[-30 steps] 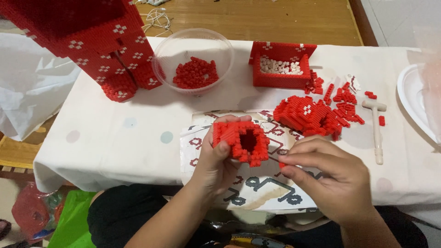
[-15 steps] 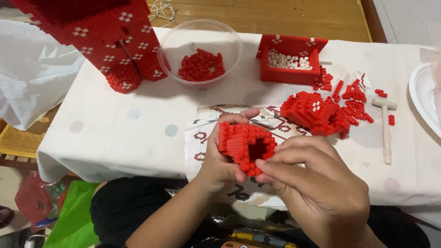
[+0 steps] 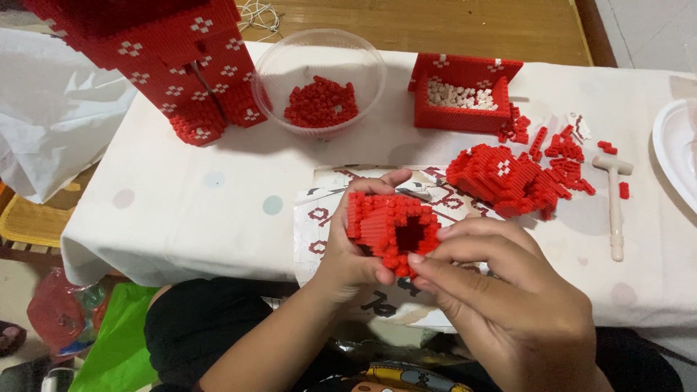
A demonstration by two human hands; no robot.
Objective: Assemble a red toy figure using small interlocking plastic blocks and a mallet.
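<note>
My left hand (image 3: 357,250) grips a hollow red block piece (image 3: 388,227) made of tiny bricks, held above the printed instruction sheet (image 3: 319,218) at the table's near edge. My right hand (image 3: 508,305) is closed against the piece's lower right rim, thumb and fingers pinched there; whether a small brick sits between them is hidden. A pile of red built chunks and loose bricks (image 3: 508,178) lies just beyond my right hand.
A tall red block model (image 3: 174,65) stands far left. A clear bowl (image 3: 276,72) holds red bricks. A red block box (image 3: 465,94) holds white bricks. A small white mallet (image 3: 614,203) lies right, a white plate (image 3: 671,145) at the edge. White bag (image 3: 51,123) at left.
My right hand came up from the table to the piece's lower right rim. The piece has turned slightly in my left hand, and the view has moved closer.
</note>
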